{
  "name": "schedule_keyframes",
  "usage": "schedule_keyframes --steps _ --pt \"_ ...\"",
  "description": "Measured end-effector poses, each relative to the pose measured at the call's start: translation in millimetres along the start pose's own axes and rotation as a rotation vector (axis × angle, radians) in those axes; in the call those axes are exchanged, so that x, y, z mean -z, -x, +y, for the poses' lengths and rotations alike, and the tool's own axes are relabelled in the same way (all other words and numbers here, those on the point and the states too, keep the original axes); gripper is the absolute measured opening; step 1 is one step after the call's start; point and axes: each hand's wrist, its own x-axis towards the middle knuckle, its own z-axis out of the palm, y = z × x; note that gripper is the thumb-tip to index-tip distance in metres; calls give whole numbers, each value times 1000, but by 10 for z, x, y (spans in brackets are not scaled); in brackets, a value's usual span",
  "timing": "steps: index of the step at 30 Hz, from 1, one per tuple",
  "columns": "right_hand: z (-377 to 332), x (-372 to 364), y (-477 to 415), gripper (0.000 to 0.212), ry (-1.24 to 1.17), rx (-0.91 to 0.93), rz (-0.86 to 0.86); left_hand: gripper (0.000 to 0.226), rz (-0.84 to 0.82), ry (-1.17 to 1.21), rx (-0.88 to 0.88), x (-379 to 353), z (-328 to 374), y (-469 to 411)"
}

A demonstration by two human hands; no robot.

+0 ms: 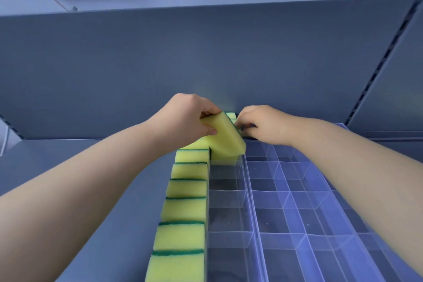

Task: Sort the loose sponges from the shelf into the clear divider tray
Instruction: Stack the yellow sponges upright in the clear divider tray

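The left hand [194, 114] grips a yellow sponge [226, 137] between thumb and curled fingers, holding it tilted over the far end of the clear divider tray [286, 201]. Just to its right, the right hand [263, 123] has its fingers curled down against the green edge of sponges at the back [231, 115]; whether it actually holds one I cannot tell. Below the left hand, towards the person, a row of sponges [183, 213] stands on edge in the tray's leftmost column. The tray sits on the grey shelf [119, 258].
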Motion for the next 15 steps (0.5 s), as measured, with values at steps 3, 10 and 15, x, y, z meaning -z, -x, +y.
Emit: schedule_keyframes --steps 3,10,15 --pt "-36 1 17 19 28 -2 -1 40 -23 -82 -85 -39 46 -21" --pt "-55 -57 35 15 95 26 48 33 -166 -293 -130 -153 79 -75" --pt "-53 -56 2 15 182 48 36 33 -209 -394 -135 -126 131 -81"
